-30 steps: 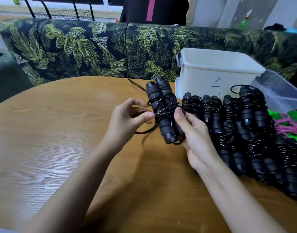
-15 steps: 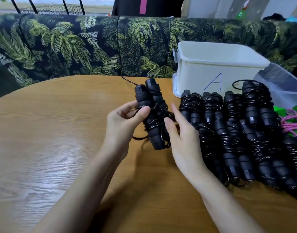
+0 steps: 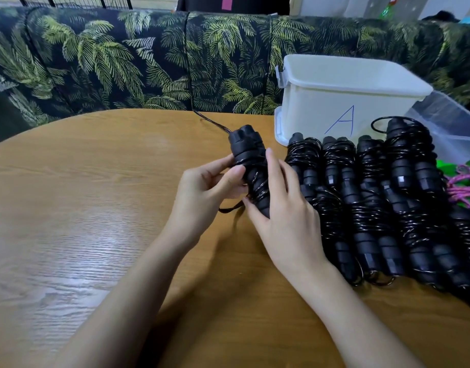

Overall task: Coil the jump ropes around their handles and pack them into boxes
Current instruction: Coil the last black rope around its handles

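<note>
Black foam-handled jump rope [image 3: 251, 166], mostly coiled, is held above the round wooden table [image 3: 95, 208]. The left hand [image 3: 204, 197] pinches it and the right hand [image 3: 284, 208] grips its far side. A short cord tail [image 3: 230, 208] remains loose. Finished black bundles [image 3: 374, 195] lie alongside, unpacked. The white lidded plastic box [image 3: 335, 102] hides its contents; the clear plastic bin [image 3: 454, 123] shows none legibly.

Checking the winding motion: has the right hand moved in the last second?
Yes. Against the white box, the right hand has shifted slightly left, away from the pile and across the rope it holds.
</note>
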The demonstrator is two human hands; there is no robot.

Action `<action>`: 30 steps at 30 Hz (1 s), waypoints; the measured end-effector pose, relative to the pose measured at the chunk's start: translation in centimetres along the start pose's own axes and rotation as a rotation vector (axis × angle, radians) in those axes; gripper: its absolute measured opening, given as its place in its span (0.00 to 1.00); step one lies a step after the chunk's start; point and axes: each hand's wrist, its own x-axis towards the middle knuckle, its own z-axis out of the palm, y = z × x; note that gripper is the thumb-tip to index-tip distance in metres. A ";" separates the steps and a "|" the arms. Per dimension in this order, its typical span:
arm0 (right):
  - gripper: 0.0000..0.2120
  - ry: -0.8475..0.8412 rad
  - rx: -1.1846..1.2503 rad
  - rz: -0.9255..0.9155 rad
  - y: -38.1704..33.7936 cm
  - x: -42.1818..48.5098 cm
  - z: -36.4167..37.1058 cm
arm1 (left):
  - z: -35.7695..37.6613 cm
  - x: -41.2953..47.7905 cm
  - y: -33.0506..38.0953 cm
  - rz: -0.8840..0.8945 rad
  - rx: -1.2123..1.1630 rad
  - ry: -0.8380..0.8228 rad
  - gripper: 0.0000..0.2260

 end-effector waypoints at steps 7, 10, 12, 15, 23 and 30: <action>0.35 -0.089 0.554 0.199 1.0 -0.1 -0.4 | -0.7 0.3 -1.4 0.059 0.244 -0.041 0.23; 0.33 -0.125 0.760 0.251 0.6 -0.2 -0.5 | -0.6 0.4 -1.7 -0.041 0.156 -0.042 0.30; 0.29 -0.140 0.914 0.253 0.3 -0.2 -0.7 | -0.6 0.5 -1.8 -0.070 0.060 -0.109 0.24; 0.23 -0.171 1.079 0.244 0.0 -0.2 -0.9 | -0.5 0.3 -1.7 -0.040 -0.050 -0.160 0.15; 0.29 -0.145 0.895 0.192 1.2 0.9 -1.6 | 1.0 1.3 0.6 -0.026 -0.044 0.068 0.07; 0.37 -0.234 0.836 0.222 2.0 1.8 -2.4 | 1.4 1.9 0.5 -0.001 0.092 0.092 0.10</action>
